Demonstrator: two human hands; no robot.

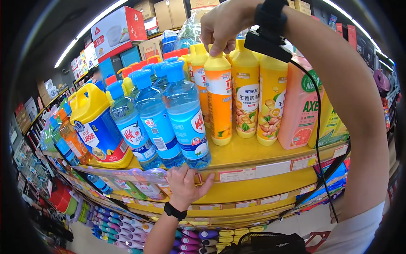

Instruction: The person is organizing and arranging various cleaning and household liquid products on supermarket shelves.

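My right hand (220, 31) reaches over from the upper right, its fingers closed round the top of an orange bottle with a yellow shoulder (219, 101). That bottle stands upright on the yellow shelf (245, 156). At the shelf's front edge, my left hand (188, 186) rests with thumb and fingers apart, just below a clear blue bottle (188, 114). More blue-capped bottles (156, 122) stand to its left. Two yellow bottles with ginger pictures (246, 93) are right of the orange one.
A large yellow-and-blue jug (99, 127) stands at the left. Right of the yellow bottles are a pink bottle (298, 114) and a yellow-green one (332, 122). Boxes (116, 31) sit behind, above the bottles. A black cable (323, 169) hangs from my right wrist. Lower shelves hold more goods.
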